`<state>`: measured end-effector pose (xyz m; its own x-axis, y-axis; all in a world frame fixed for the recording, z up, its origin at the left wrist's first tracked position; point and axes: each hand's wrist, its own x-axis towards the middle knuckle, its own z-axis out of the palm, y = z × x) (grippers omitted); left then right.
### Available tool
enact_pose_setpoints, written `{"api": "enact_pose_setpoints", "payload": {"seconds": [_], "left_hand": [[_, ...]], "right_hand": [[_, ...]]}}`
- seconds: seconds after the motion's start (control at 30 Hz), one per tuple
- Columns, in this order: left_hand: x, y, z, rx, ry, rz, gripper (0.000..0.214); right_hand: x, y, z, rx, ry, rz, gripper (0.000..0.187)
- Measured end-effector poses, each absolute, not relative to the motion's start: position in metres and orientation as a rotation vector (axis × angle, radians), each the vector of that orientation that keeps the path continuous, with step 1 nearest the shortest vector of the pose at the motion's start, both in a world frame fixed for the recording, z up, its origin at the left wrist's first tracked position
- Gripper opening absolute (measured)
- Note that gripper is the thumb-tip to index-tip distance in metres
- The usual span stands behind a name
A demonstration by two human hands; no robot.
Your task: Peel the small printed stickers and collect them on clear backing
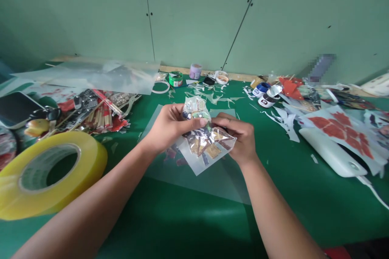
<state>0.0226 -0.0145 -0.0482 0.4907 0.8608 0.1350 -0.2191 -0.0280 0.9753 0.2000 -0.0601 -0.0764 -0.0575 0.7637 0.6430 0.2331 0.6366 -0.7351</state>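
Over the middle of the green table [188, 218] both my hands hold a small clear plastic bag [206, 145] filled with little printed stickers or cut-outs. My left hand [170, 125] pinches the bag's crumpled upper end between thumb and fingers. My right hand [240, 137] is closed on the bag's right side, fingers curled over it. Beneath the bag a clear plastic sheet [219, 182] lies flat on the table.
A big roll of yellowish tape [45, 174] sits near left. Behind it lie a phone [15, 107], sticks, pliers and red scraps. At the back stand small jars [195, 71] and tape rings. To the right are paint pots [263, 89], paper offcuts, a white device [331, 151] and red-printed sheets.
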Motion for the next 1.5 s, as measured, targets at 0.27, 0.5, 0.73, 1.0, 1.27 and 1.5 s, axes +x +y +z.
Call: {"api": "enact_pose_setpoints", "payload": {"seconds": [0.27,0.5,0.73,1.0,1.27,1.5], "left_hand": [[0.017,-0.011,-0.051,1.383,0.619,0.878,0.02],[0.016,-0.012,-0.052,1.355,0.636,0.883,0.022],[0.015,-0.011,-0.051,1.379,0.591,0.819,0.02],[0.016,-0.012,-0.051,1.302,0.581,0.813,0.024],[0.015,-0.011,-0.053,1.401,0.625,0.801,0.023],[0.024,-0.017,-0.05,1.26,0.628,0.843,0.025]], "right_hand": [[0.2,-0.061,-0.076,-0.867,-1.642,0.538,0.015],[0.203,-0.059,-0.08,-0.806,-1.653,0.509,0.015],[0.199,-0.059,-0.079,-0.769,-1.667,0.426,0.016],[0.198,-0.06,-0.08,-0.827,-1.637,0.388,0.014],[0.198,-0.059,-0.079,-0.837,-1.672,0.359,0.013],[0.195,-0.061,-0.087,-0.91,-1.696,0.292,0.014]]}}
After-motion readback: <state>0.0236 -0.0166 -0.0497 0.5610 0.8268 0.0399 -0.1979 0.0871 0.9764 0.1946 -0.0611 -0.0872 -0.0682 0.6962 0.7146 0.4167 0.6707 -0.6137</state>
